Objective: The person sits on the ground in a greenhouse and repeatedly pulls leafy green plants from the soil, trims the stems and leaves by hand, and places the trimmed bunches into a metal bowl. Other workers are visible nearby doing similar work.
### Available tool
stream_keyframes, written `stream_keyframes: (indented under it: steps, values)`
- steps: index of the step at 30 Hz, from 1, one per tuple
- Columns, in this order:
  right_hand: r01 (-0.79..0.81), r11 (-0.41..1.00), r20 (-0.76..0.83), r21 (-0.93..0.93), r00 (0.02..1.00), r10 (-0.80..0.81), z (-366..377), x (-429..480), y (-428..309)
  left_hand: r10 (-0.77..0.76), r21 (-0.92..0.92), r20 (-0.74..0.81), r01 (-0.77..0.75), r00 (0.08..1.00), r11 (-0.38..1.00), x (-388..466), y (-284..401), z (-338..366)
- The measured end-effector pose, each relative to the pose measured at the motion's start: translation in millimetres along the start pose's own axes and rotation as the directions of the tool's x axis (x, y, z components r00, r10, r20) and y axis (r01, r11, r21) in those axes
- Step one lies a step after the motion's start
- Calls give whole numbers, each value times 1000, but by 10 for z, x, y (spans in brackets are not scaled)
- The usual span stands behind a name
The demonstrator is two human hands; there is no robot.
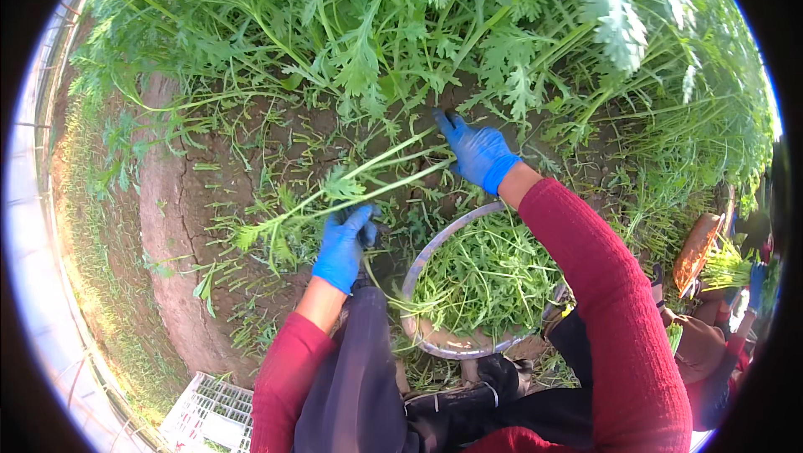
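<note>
Several long green leafy stems (392, 186) slant across the middle, their leafy tops at lower left. My right hand (480, 152), in a blue glove, holds their thick ends at its palm side, with two dirt-darkened fingers stretched toward the soil. Just below the stems is my left hand (345, 243), also gloved in blue, its fingers curled and the fingertips dark. Whether it grips the stems or something else cannot be told. A round tub (414, 268) heaped with cut greens (489, 271) stands below my right forearm.
Tall leafy plants (376, 32) fill the far side. Cut stubble dots the soil (219, 183) on the left. A white plastic crate (207, 412) is at lower left. At right, another person's gloved hand (757, 283) is near a bunch of stems (724, 268) and an orange-brown container (697, 252).
</note>
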State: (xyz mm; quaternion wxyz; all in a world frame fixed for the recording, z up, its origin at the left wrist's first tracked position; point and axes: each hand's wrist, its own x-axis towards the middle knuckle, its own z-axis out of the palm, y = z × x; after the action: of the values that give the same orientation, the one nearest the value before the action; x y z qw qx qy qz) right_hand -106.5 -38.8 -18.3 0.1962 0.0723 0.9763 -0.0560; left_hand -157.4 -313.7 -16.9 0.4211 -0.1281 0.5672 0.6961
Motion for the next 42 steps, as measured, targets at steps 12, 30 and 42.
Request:
stream_keyframes:
  steps: [12, 30, 42]
  values:
    - [-199, 855, 23, 480, 977, 214, 2, -153, 99, 520, 299, 316, -603, 794, 740, 83, 1549, 748]
    - [-275, 365, -80, 890, 693, 717, 343, 483, 894, 54, 401, 516, -297, 855, 866, 88, 242, 279]
    - [34, -323, 165, 946, 806, 568, -154, 132, -498, 191, 523, 478, -453, 857, 723, 510, 428, 344]
